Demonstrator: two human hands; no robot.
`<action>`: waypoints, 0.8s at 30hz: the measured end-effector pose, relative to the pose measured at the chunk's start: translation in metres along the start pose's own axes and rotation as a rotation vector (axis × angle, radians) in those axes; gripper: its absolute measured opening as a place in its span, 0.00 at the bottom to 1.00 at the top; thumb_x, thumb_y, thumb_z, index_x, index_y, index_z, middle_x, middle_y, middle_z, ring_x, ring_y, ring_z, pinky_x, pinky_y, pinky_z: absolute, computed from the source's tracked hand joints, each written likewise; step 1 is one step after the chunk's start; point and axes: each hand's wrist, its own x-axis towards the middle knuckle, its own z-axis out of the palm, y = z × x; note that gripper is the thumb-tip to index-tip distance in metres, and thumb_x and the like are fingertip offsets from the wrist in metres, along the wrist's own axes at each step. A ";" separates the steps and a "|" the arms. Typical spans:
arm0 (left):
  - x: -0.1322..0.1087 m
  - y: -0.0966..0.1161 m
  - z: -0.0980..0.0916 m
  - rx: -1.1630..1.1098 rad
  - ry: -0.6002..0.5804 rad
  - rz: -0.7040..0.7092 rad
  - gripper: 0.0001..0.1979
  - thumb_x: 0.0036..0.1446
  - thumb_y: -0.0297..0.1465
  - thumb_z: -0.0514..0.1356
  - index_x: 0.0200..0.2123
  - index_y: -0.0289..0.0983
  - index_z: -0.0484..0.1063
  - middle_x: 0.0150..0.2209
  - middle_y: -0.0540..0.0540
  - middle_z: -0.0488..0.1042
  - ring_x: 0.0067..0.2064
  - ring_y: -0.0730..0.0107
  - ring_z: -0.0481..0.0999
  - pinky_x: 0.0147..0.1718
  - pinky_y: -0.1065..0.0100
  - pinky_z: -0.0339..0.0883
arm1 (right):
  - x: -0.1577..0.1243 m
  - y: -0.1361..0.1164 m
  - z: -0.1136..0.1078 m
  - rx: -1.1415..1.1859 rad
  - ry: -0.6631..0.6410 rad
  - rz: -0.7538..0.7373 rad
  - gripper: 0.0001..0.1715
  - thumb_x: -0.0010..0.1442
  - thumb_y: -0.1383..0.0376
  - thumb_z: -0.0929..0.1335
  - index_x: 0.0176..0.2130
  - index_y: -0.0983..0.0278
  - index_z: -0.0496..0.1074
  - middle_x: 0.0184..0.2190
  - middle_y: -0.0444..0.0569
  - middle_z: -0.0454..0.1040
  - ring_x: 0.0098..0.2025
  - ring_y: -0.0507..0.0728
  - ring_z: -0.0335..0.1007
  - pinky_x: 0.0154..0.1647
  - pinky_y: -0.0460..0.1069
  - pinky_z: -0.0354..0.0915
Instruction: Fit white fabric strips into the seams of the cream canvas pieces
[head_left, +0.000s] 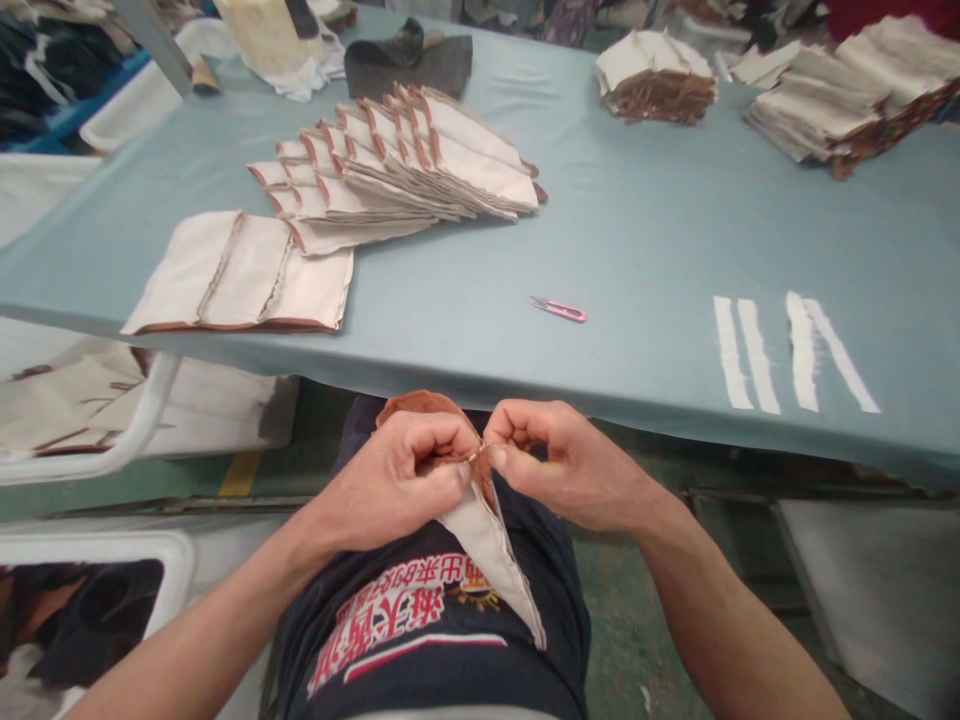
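Dark garment: yours, with red lettering, filling the space nearest you (420, 690).
Cloth piece: cream and brown, between your hands above your lap, off the surface's near edge; its cream end hangs down to a narrow tip (491, 560).
Left hand: thumb and bent finger grasp the cloth at its upper edge (412, 475).
Right hand: pinched on the same edge, just beside the left; whether a thread is caught there too is too small to tell (559, 465).
Good handling: keep both pinches close together and level, tension light, so the seam should not pucker or stretch; let the tip hang free so you can watch the edge.
Snips: pink-handled, on the surface (562, 309) ahead of your hands, within easy reach, I judge (645, 240).
White strips: four, on the surface to your right; keep your sleeve-less forearm off them (804, 360).
Folded piece: flat near the front edge, to your left (251, 265).
Fanned pile: similar pieces overlapping beyond it (472, 150).
White bin: below the surface, at left, holding more cloth (161, 410).
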 end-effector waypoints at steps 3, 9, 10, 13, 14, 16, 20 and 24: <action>-0.001 0.001 0.003 0.033 0.052 0.011 0.06 0.51 0.30 0.56 0.24 0.35 0.67 0.21 0.55 0.59 0.24 0.76 0.57 0.22 0.72 0.51 | 0.003 0.004 -0.001 -0.016 0.009 -0.021 0.03 0.55 0.69 0.64 0.29 0.62 0.66 0.24 0.39 0.64 0.26 0.49 0.56 0.25 0.45 0.54; -0.006 0.006 0.002 0.140 0.047 0.094 0.08 0.52 0.27 0.54 0.25 0.34 0.70 0.21 0.55 0.62 0.23 0.77 0.59 0.23 0.72 0.53 | 0.002 0.003 -0.002 -0.013 -0.008 -0.092 0.04 0.57 0.69 0.64 0.29 0.62 0.66 0.24 0.40 0.67 0.25 0.50 0.60 0.26 0.45 0.58; -0.007 0.008 0.002 0.172 0.049 0.116 0.08 0.52 0.26 0.53 0.25 0.34 0.71 0.21 0.55 0.62 0.23 0.77 0.59 0.23 0.72 0.52 | 0.000 0.001 -0.002 -0.027 0.003 -0.097 0.05 0.57 0.69 0.64 0.29 0.62 0.66 0.23 0.40 0.68 0.25 0.50 0.60 0.27 0.45 0.58; -0.009 0.010 0.002 0.291 0.084 0.184 0.09 0.52 0.24 0.54 0.25 0.33 0.73 0.21 0.54 0.67 0.23 0.78 0.61 0.23 0.72 0.52 | -0.004 -0.004 0.001 -0.070 0.046 -0.106 0.06 0.58 0.69 0.64 0.29 0.62 0.67 0.24 0.41 0.71 0.26 0.50 0.63 0.28 0.46 0.59; -0.010 0.010 0.002 0.331 0.100 0.207 0.09 0.52 0.23 0.54 0.25 0.33 0.73 0.22 0.53 0.69 0.23 0.78 0.62 0.24 0.71 0.53 | -0.005 -0.005 0.002 -0.082 0.059 -0.109 0.06 0.59 0.69 0.64 0.29 0.62 0.67 0.24 0.41 0.71 0.26 0.50 0.63 0.28 0.46 0.59; -0.009 0.010 0.001 0.401 0.128 0.252 0.09 0.52 0.22 0.55 0.24 0.34 0.73 0.22 0.52 0.72 0.24 0.77 0.64 0.25 0.72 0.55 | -0.005 -0.006 0.004 -0.096 0.075 -0.122 0.06 0.59 0.68 0.64 0.29 0.62 0.67 0.23 0.40 0.70 0.25 0.50 0.62 0.27 0.45 0.59; -0.008 0.009 -0.003 0.506 0.137 0.319 0.10 0.53 0.21 0.56 0.23 0.35 0.73 0.23 0.51 0.75 0.25 0.76 0.67 0.27 0.73 0.59 | -0.004 -0.005 0.007 -0.087 0.078 -0.133 0.07 0.60 0.68 0.64 0.29 0.62 0.67 0.24 0.41 0.70 0.26 0.50 0.63 0.27 0.45 0.60; -0.008 0.010 -0.007 0.566 0.107 0.363 0.11 0.56 0.21 0.56 0.26 0.36 0.75 0.24 0.49 0.77 0.26 0.73 0.71 0.30 0.72 0.63 | -0.001 -0.004 0.009 -0.092 0.069 -0.103 0.06 0.59 0.69 0.65 0.29 0.62 0.66 0.24 0.41 0.70 0.26 0.50 0.64 0.28 0.46 0.60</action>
